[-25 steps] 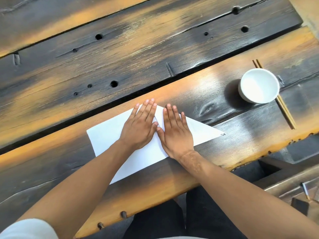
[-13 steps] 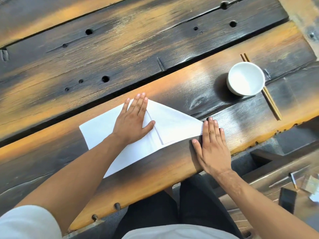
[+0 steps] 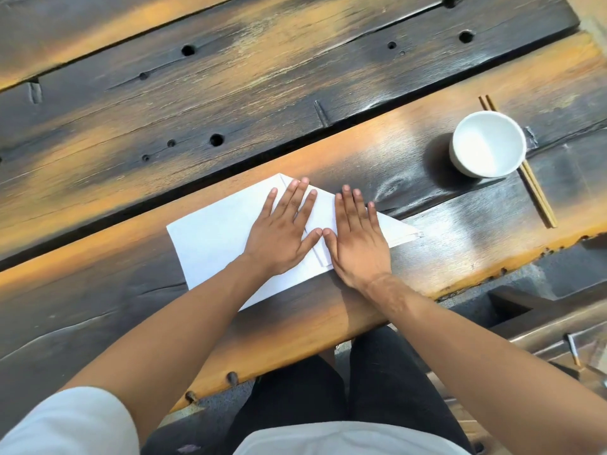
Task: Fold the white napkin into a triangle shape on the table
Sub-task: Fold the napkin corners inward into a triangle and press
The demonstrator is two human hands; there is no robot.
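Observation:
The white napkin lies flat on the dark wooden table, near its front edge. Its right part is folded over into a pointed flap that ends at the right. My left hand rests palm down on the napkin's middle, fingers spread. Beside it, my right hand lies flat on the folded flap, thumb touching the left thumb. Both palms press on the napkin and neither one grips it. The hands hide the middle of the fold.
A white bowl stands at the right, with a pair of wooden chopsticks lying partly under it. Several round holes and a long gap between planks mark the tabletop. My dark trousers show below the table edge.
Half a second ago my right hand lay on the table beyond the napkin's right tip. It has moved left onto the flap, beside the left hand, which has stayed in place.

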